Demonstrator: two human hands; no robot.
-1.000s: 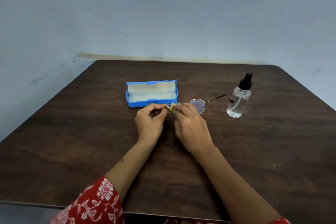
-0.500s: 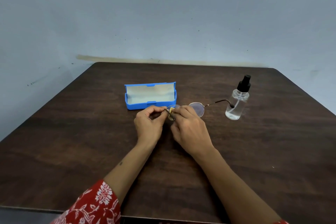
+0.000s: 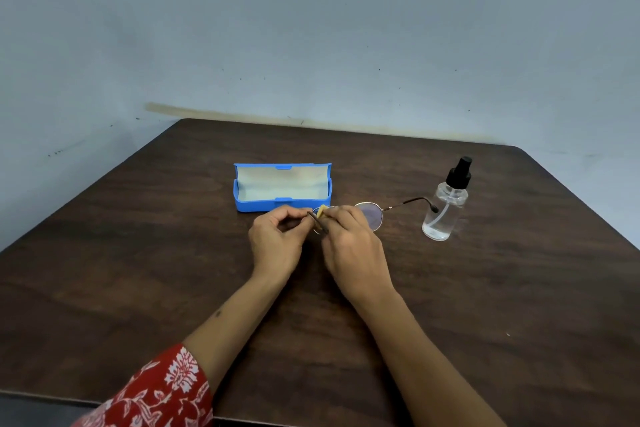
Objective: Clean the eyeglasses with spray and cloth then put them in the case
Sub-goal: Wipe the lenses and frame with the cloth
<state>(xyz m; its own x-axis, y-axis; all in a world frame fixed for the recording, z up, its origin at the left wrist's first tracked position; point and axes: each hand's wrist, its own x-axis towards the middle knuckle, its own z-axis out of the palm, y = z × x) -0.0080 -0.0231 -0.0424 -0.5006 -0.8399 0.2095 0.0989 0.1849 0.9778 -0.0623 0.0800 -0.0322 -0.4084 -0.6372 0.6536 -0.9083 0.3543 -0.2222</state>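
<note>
Thin metal eyeglasses [image 3: 372,215] are held just above the dark wooden table [image 3: 138,253], one temple arm reaching right toward the spray bottle. My left hand [image 3: 277,243] pinches the left end of the frame. My right hand [image 3: 349,246] pinches a small yellow cloth [image 3: 321,211] against the left lens, which is mostly hidden by my fingers. The blue case [image 3: 282,203] lies open just behind my hands, its pale lining showing. A clear spray bottle [image 3: 445,204] with a black nozzle stands upright at the right.
The table's far edge meets a pale blue wall [image 3: 311,45]. My left arm wears a red flowered sleeve [image 3: 159,392] at the near table edge.
Both hands stay on the glasses with small shifts; the cloth has moved slightly over the left lens. Case and bottle have not moved.
</note>
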